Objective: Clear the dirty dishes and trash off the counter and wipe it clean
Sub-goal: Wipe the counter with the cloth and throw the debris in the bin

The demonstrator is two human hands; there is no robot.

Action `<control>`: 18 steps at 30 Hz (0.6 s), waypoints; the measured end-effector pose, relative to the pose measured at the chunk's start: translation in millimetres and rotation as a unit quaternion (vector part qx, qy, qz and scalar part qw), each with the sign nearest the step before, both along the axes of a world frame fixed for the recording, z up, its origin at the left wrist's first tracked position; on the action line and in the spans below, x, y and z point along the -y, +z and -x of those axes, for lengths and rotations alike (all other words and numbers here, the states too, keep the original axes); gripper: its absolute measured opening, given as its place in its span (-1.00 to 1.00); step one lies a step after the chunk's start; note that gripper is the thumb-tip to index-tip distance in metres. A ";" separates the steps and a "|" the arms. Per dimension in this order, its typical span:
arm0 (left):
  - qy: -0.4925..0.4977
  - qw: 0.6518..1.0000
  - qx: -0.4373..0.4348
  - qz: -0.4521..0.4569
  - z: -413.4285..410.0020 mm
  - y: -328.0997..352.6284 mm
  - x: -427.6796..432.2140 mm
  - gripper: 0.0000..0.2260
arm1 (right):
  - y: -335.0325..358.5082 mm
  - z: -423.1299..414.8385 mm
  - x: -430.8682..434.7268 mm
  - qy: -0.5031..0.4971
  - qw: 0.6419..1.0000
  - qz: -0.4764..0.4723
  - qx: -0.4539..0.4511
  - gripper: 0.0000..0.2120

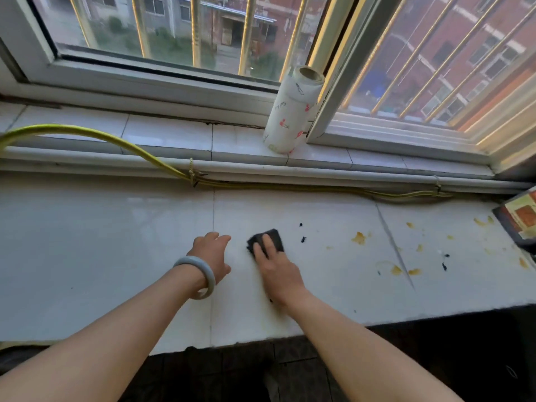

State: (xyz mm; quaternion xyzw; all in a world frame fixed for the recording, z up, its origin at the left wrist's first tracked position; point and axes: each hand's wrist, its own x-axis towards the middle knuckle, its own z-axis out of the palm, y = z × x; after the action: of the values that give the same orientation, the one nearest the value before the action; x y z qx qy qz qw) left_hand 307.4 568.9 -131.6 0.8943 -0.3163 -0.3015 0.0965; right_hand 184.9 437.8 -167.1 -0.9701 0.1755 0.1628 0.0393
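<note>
Scouring pad [278, 238] under flat fingers of right hand [275, 268], pressed to counter [116, 256]; left hand [211, 255] relaxed beside.

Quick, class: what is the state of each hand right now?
Left hand: open, resting on the counter, holding nothing.
Right hand: open, fingers flat, pressing the dark scouring pad.

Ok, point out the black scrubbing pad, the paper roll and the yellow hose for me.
black scrubbing pad [277, 237], head view, bare top corner.
paper roll [290, 111], head view, middle of its printed side.
yellow hose [58, 128], head view, top of its arc.
</note>
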 end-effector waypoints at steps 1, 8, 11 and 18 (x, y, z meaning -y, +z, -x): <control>-0.003 1.000 0.004 -0.005 3.8 -0.1 10.5 -0.41 | -2.5 -9.6 3.4 0.004 1.000 -0.001 -0.001 -0.38; 0.000 1.000 -0.006 -0.026 24.7 -9.8 64.8 -0.42 | -12.0 1.9 93.2 -0.099 0.995 0.016 0.011 -0.35; -0.006 0.999 -0.007 -0.032 34.5 -11.8 87.7 -0.42 | -15.4 28.6 132.7 -0.135 0.991 0.019 0.003 -0.28; -0.010 1.000 -0.005 -0.010 53.6 -8.3 131.1 -0.40 | -9.8 85.5 194.9 -0.190 0.981 0.037 -0.020 -0.34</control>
State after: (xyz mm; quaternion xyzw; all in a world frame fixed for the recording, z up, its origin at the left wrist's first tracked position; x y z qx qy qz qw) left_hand 253.8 437.8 -139.9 0.8906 -0.3214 -0.3101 0.0862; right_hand 99.4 242.9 -176.9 -0.9164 0.3632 0.1654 0.0305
